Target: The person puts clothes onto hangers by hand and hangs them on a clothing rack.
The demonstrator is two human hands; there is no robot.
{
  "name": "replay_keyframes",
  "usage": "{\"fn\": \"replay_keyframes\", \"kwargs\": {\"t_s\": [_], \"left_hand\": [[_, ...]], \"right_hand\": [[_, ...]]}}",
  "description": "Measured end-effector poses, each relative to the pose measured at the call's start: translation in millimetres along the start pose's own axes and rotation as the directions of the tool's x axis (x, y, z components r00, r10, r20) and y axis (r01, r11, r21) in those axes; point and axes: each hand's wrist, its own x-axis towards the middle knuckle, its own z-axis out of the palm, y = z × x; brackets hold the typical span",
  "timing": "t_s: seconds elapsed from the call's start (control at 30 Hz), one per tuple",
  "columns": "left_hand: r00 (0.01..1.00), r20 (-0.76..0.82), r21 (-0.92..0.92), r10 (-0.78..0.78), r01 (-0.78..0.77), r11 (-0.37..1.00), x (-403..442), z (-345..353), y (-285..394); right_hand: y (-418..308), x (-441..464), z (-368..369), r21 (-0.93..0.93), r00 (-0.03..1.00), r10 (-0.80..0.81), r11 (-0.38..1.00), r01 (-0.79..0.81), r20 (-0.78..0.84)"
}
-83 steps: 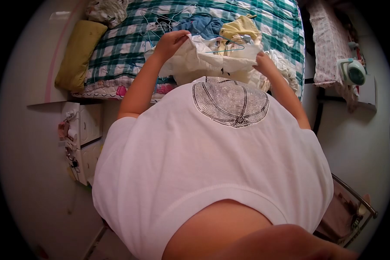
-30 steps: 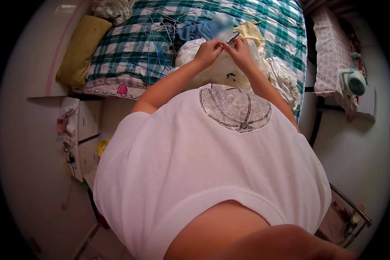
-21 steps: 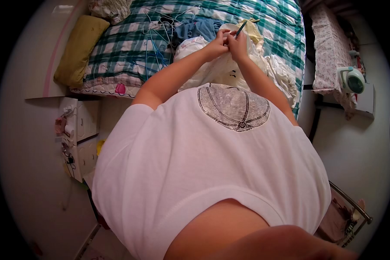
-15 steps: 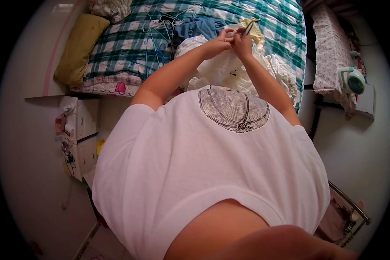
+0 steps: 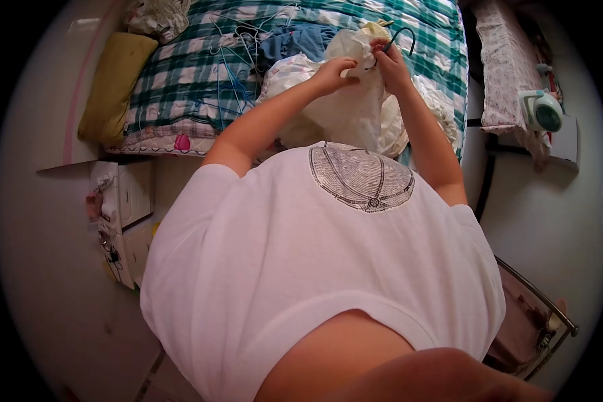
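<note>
My right hand (image 5: pixel 391 65) is closed round a dark hanger (image 5: pixel 412 41), whose curved hook sticks up past the fingers. A white garment (image 5: pixel 350 100) hangs from the hanger, over the pile on the bed. Beside its left side, my left hand (image 5: pixel 335 75) has thumb and fingers apart, with nothing visible gripped between them. Behind the hands lies a crumpled blue garment (image 5: pixel 298 43). A bit of pale yellow cloth (image 5: pixel 376 29) shows above the right hand. Folds of cloth hide most of the hanger's body.
Several loose hangers (image 5: pixel 233 84) lie on the green checked bedspread (image 5: pixel 174 90), left of the clothes. More white clothing (image 5: pixel 437 110) rests at the right. An olive pillow (image 5: pixel 117 87) is at the bed's left end; a small fan (image 5: pixel 543 112) stands to the right.
My left hand has come away from the right and opened. The right hand has shifted slightly right with the hanger, its hook now turned upright, and the white garment is lifted.
</note>
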Motion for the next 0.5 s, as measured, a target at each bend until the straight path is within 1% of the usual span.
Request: {"fn": "replay_keyframes", "kwargs": {"t_s": [0.07,0.17,0.27,0.3,0.37,0.4,0.43,0.47,0.5], "left_hand": [[0.992,-0.003,-0.136,-0.123,0.122,0.983,-1,-3,16],[0.981,0.080,-0.053,-0.175,0.179,0.982,-1,-5,7],[0.998,0.014,0.197,-0.061,0.057,0.979,-3,-7,30],[0.996,0.016,0.168,-0.092,0.088,0.982,-4,-9,35],[0.988,0.020,0.111,-0.152,0.149,0.983,-4,-13,42],[0.988,-0.014,0.050,-0.156,0.156,0.987,-5,-12,37],[0.986,-0.048,-0.013,-0.162,0.162,0.987,-6,-10,28],[0.982,-0.082,-0.076,-0.172,0.166,0.983,-7,-8,21],[0.973,-0.075,-0.111,-0.217,0.208,0.972,-8,-8,16]], "right_hand": [[-4,-5,-3,0.012,1.000,0.025,1.000,-0.025,-0.003],[-10,-15,-10,-0.293,0.998,-0.062,0.954,0.059,-0.003],[25,-14,-16,-0.382,0.974,-0.158,0.900,0.210,0.163],[27,-17,-15,-0.379,0.968,-0.139,0.901,0.211,0.210],[12,-29,-1,-0.470,0.968,-0.063,0.865,0.174,0.242],[4,-35,7,-0.514,0.966,-0.024,0.843,0.158,0.257],[-1,-36,12,-0.508,0.953,-0.058,0.835,0.210,0.299],[2,-35,14,-0.538,0.945,-0.114,0.798,0.271,0.306],[7,-33,16,-0.566,0.934,-0.170,0.756,0.328,0.314]]}}
